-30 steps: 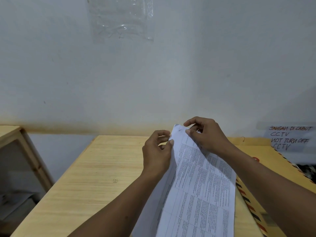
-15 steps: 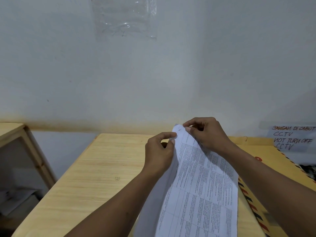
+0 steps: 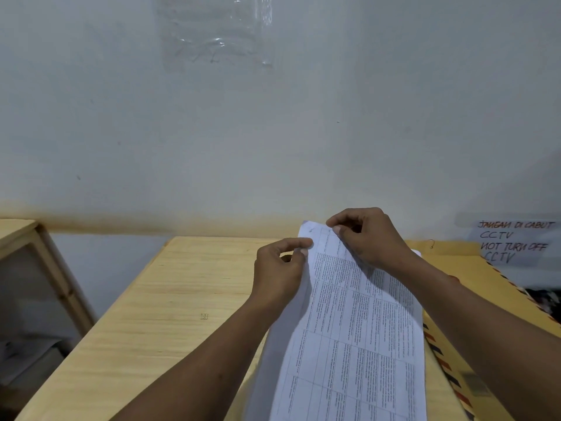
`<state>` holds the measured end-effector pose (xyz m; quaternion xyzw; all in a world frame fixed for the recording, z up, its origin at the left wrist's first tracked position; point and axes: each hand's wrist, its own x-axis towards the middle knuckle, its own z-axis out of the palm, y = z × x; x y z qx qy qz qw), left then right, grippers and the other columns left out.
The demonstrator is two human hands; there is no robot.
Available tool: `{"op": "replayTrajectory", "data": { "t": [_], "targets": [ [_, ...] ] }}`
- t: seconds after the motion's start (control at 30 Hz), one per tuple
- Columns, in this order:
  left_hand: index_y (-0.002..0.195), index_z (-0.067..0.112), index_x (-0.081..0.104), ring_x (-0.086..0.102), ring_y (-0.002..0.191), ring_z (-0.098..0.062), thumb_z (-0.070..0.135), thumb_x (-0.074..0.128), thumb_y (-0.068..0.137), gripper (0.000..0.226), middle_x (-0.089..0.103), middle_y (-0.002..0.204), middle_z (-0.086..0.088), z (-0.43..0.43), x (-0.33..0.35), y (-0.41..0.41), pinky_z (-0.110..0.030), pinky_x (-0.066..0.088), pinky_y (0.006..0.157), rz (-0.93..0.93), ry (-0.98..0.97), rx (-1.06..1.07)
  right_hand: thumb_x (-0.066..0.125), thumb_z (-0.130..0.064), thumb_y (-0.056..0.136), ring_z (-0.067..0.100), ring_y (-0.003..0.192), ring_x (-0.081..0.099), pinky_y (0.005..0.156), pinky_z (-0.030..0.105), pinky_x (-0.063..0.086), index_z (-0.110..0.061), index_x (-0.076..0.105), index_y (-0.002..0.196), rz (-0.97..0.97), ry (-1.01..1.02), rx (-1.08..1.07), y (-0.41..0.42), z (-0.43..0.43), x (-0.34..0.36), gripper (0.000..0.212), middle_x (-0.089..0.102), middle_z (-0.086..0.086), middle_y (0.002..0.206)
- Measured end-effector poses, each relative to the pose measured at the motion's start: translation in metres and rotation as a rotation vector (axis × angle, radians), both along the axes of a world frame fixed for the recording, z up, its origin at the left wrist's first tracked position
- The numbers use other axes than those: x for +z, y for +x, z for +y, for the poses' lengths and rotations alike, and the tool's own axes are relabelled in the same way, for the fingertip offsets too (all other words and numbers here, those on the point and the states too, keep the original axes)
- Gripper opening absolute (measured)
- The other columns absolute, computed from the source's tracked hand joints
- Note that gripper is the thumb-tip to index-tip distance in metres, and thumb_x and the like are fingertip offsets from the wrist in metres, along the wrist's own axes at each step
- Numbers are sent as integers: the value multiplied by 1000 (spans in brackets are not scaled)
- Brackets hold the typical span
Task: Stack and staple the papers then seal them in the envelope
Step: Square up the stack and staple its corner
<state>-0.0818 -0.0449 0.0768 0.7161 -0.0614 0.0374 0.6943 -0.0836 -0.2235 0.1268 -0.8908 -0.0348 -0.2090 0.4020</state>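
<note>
A stack of white printed papers (image 3: 358,329) with tables of small text rises at a slant over the wooden table (image 3: 170,299). My left hand (image 3: 279,268) pinches the papers' left edge near the top corner between thumb and forefinger. My right hand (image 3: 364,238) pinches the top edge from above, fingers curled. A small mark shows at the top left corner of the papers; I cannot tell whether it is a staple. A brown envelope (image 3: 485,287) with a red and blue striped border lies flat on the table, under and right of the papers. No stapler is in view.
A white wall rises right behind the table. A handwritten paper note (image 3: 516,241) is taped to the wall at the right. A clear plastic sleeve (image 3: 215,31) hangs high on the wall. A wooden shelf unit (image 3: 36,268) stands at the left, with a gap between.
My left thumb and forefinger have shifted slightly up the papers' left edge and pinch closer to the top corner. My right hand holds about the same grip.
</note>
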Motion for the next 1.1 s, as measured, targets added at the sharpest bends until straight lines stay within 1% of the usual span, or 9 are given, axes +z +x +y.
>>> {"op": "replayTrajectory", "data": {
  "t": [0.1,0.2,0.37,0.47,0.57,0.7,0.8,0.97,1.1],
  "targets": [
    [92,26,81,73,93,-18,12,65,95,22,77,102,11,3,0,2,-38,58,89,15,33,-98,65,-12,91,8,83,66,70,16,45,-21,77,94,9,-2,6,-1,-2,-1,16,73,-10,83],
    [94,25,81,73,95,-27,12,64,95,21,76,108,9,3,-2,4,-42,59,87,-30,88,-130,65,-15,91,10,85,68,72,22,51,-22,77,96,67,-16,-8,-2,-7,-3,15,75,-5,86],
    [90,26,81,68,111,-16,12,64,93,22,74,113,11,-4,-20,11,-39,54,100,-38,195,-121,66,-24,90,9,92,64,76,22,47,-23,72,109,177,-102,-72,-15,-27,-14,19,71,-5,100],
    [92,25,81,65,115,-13,12,62,94,22,73,115,8,-9,-33,12,-38,52,103,21,301,-144,68,-35,88,18,91,62,66,30,53,-23,65,113,354,-159,-184,-27,-56,-27,28,64,-1,107],
    [93,23,81,64,115,-14,11,63,94,22,73,116,4,-15,-41,11,-36,50,104,51,325,-184,67,-45,84,30,118,53,94,44,50,-21,59,126,536,-324,-375,-43,-87,-41,49,57,5,129],
    [92,24,80,66,110,-15,11,61,94,23,74,113,2,-24,-47,13,-29,51,97,57,351,-196,61,-40,85,40,131,34,101,47,36,-17,43,137,821,-546,-608,-75,-115,-56,60,35,14,146],
    [89,25,80,66,111,-15,10,62,94,24,74,113,1,-27,-51,14,-27,49,94,67,338,-182,60,-32,82,39,123,45,101,47,43,-15,43,135,951,-570,-651,-90,-128,-64,58,43,15,137],
    [85,28,78,68,109,-19,8,62,93,28,74,111,2,-19,-53,13,-39,53,101,28,283,-132,59,-19,88,26,86,57,70,31,48,-6,58,111,834,-601,-568,-86,-127,-65,27,48,5,81],
    [86,27,78,68,109,-13,5,61,92,29,75,110,7,-4,-46,12,-35,52,101,-32,217,-87,66,-24,86,26,66,57,55,31,46,5,61,97,725,-170,-526,-66,-108,-44,32,61,14,81]
  ]
}}
